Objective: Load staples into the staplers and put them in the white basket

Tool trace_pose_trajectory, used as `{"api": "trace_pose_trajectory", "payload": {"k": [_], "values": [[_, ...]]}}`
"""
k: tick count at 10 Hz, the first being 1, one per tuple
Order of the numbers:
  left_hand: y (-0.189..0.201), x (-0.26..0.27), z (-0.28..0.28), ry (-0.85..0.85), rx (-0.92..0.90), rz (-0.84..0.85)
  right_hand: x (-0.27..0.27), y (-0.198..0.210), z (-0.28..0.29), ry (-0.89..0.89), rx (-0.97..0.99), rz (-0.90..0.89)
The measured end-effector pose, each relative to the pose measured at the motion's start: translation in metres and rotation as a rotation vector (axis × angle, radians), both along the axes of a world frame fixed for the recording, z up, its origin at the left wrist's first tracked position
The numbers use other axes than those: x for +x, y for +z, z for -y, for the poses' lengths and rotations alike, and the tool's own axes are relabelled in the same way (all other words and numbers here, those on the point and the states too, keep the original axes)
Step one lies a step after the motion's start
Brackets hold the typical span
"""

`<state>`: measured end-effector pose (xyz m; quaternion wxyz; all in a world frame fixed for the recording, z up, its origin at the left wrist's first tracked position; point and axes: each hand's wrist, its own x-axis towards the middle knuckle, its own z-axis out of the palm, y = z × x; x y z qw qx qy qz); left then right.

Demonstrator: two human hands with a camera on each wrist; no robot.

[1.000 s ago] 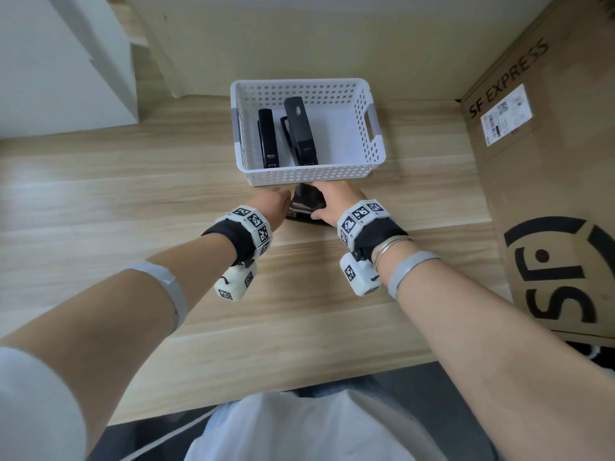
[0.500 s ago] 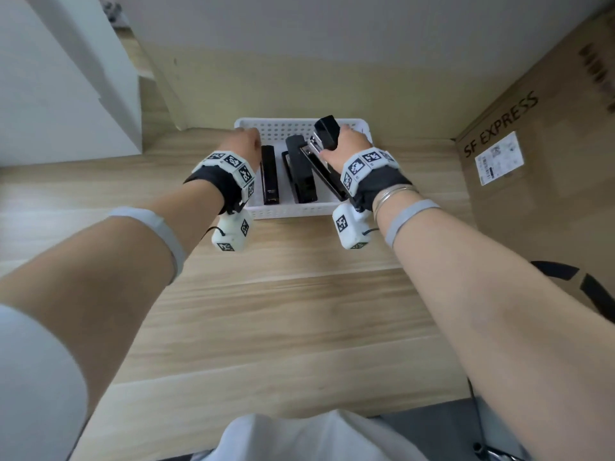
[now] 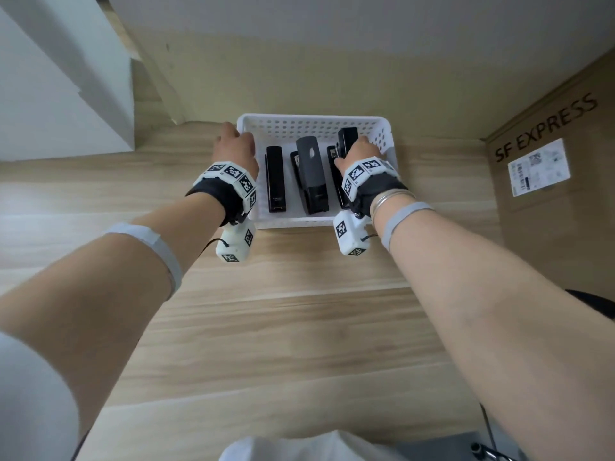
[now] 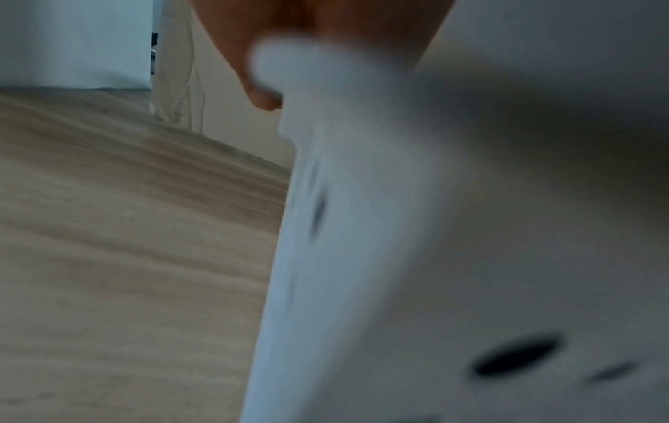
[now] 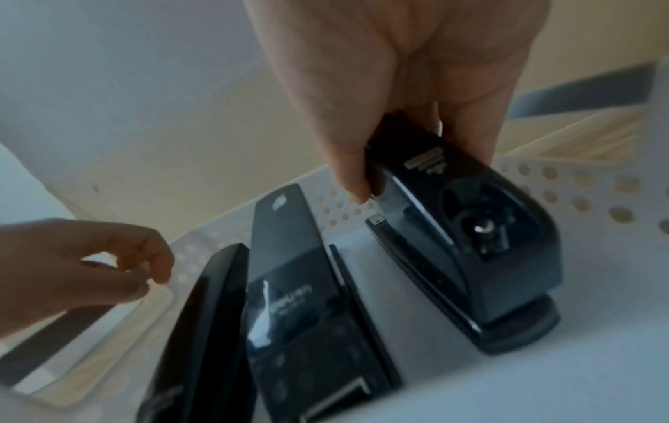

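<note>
Third stapler [image 5: 467, 243] going into white basket [image 3: 312, 123], right side.
Our right hand [image 3: 357, 151] pinches its front end; rear foot seems down. Left hand [image 3: 236, 149] curls on the basket's left rim. Risk, we judge: letting go early tips it against the middle stapler [image 3: 311, 174].

Probably an office or mailroom corner: a pale wood-grain bench [image 3: 299, 327] against a plain cream wall [image 3: 332, 61], a cardboard shipping box [image 3: 559, 201] printed SF EXPRESS with a label, and a white basket [image 3: 316, 123] of black staplers [image 3: 311, 174].
</note>
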<state>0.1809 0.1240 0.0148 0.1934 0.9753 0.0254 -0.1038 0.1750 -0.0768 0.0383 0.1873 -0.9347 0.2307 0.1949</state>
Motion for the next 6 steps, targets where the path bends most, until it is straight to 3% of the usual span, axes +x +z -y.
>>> {"api": "trace_pose_trajectory", "payload": {"k": [3, 5, 6], "values": [[-0.006, -0.003, 0.002, 0.023, -0.063, 0.085, -0.004, -0.016, -0.002, -0.027, -0.011, 0.014], [0.011, -0.015, 0.005, 0.0, -0.04, 0.139, -0.016, -0.003, -0.002, -0.064, 0.028, 0.016], [0.023, -0.029, 0.014, -0.08, -0.037, 0.173, -0.02, 0.016, 0.0, -0.058, 0.049, 0.152]]}}
